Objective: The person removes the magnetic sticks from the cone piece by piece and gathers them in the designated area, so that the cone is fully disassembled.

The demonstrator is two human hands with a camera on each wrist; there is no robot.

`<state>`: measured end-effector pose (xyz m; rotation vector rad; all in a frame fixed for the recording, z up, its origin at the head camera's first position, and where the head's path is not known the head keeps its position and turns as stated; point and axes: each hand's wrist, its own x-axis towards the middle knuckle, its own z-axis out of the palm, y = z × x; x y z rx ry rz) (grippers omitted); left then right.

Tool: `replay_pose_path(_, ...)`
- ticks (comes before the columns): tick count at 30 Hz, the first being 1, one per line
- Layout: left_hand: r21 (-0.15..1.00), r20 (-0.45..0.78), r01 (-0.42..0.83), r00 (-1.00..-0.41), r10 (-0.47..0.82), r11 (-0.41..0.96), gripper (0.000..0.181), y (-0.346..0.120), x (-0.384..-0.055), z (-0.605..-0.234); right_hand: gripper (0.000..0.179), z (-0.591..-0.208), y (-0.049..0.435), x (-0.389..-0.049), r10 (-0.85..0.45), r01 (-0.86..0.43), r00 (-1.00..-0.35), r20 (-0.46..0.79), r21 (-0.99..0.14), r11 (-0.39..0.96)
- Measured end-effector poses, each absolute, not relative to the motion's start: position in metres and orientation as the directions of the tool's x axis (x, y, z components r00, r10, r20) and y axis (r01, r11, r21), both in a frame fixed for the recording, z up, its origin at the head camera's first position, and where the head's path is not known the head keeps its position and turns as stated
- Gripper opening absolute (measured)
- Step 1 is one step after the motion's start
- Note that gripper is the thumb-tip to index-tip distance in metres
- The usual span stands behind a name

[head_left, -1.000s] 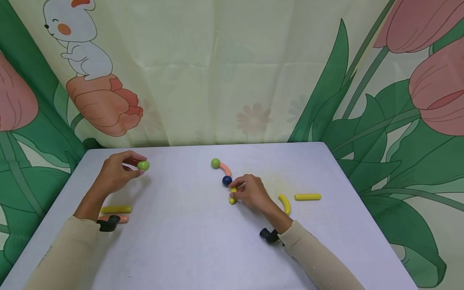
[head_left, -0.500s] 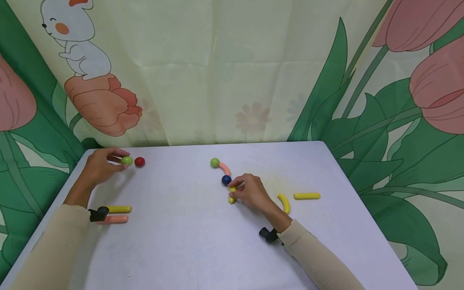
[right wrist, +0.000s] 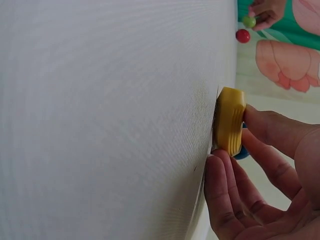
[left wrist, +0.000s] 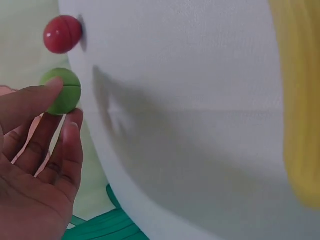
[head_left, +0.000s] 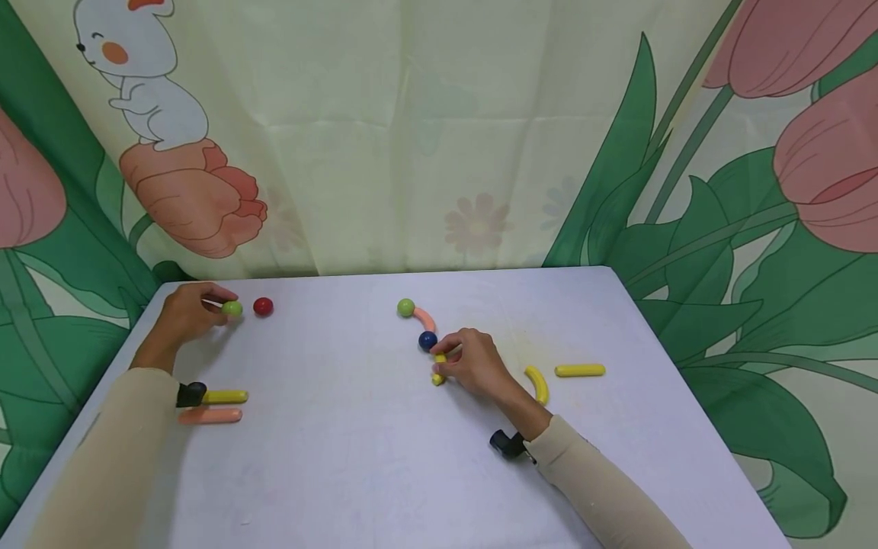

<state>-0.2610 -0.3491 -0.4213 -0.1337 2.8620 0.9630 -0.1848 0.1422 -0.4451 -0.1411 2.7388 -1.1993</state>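
At the table's far left, my left hand (head_left: 192,311) pinches a green ball (left wrist: 62,91) between thumb and fingers. A red ball (head_left: 264,306) sits on the table just to its right. Near the middle, my right hand (head_left: 475,362) grips a short yellow piece (right wrist: 230,121) with ridged sides, low against the tabletop. Its far end meets a dark blue ball (head_left: 427,340). Beyond that, a curved pink piece (head_left: 426,318) leads to another green ball (head_left: 405,307), so these form a bent chain. Fingers cover part of the yellow piece.
Right of my right hand lie a curved yellow piece (head_left: 538,384) and a straight yellow stick (head_left: 580,370). By my left forearm are a yellow stick (head_left: 226,396) and a pink stick (head_left: 209,415). A printed curtain (head_left: 357,152) hangs behind the white table (head_left: 343,457).
My left hand has moved left with the green ball, bringing the red ball into sight beside it. My right hand has stayed in place on the short yellow piece.
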Motion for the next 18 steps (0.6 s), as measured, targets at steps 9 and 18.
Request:
replay_pose_path(9, 0.579, -0.199, -0.174, -0.978, -0.068, 0.797, 0.041, -0.344, -0.271, -0.429, 0.018, -0.447, 0.142, -0.185, -0.144, -0.021, -0.984, -0.103, -0.739, 0.673)
replay_pose_path(18, 0.575, -0.205, -0.196, -0.974, -0.092, 0.794, 0.043, -0.342, -0.273, -0.431, 0.019, -0.445, 0.142, -0.185, -0.146, -0.018, -0.983, -0.108, -0.741, 0.671)
